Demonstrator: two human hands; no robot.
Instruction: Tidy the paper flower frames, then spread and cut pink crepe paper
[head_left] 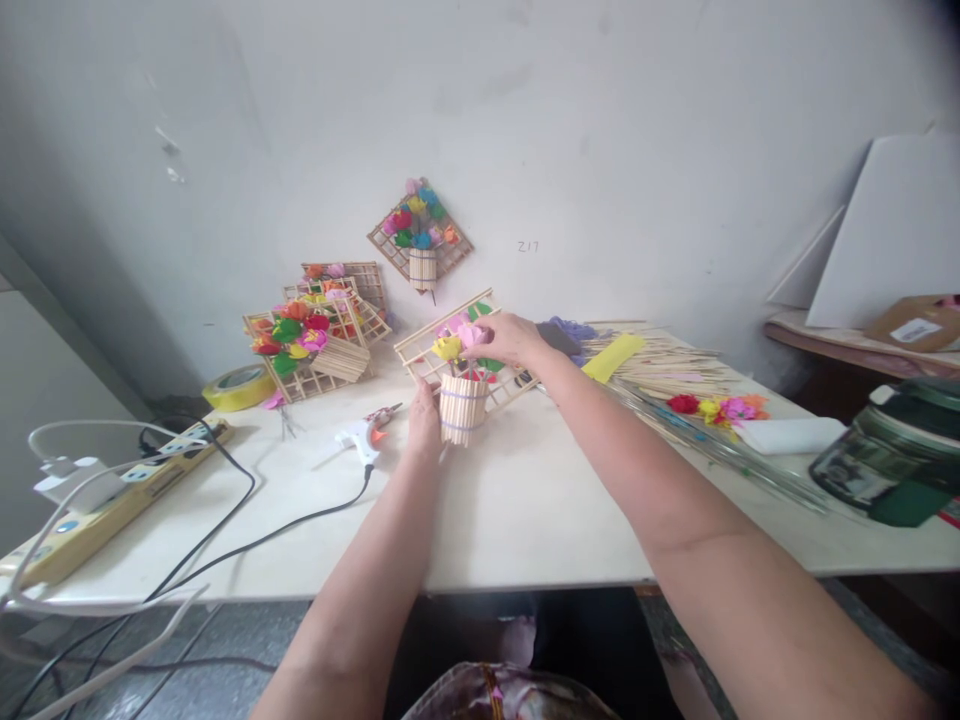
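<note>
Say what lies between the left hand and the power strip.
Between left hand and power strip, the head view shows a white glue gun, black cords and a pink scrap with thin stems.

1. Handwritten marking, dark, thin strokes (528, 247): reads "Z17", the first character possibly a "2"; on the pale grey painted wall (637, 150), above the far edge of the white rectangular tabletop (510, 530).
2. White rectangular label (913, 332): dark print, illegible; on a brown cardboard piece (879, 328), beyond the tabletop's right edge.
3. Dark printed panel (849, 467): lettering too blurred to read; on a translucent green lidded jar (911, 497), near the tabletop's right edge.
</note>
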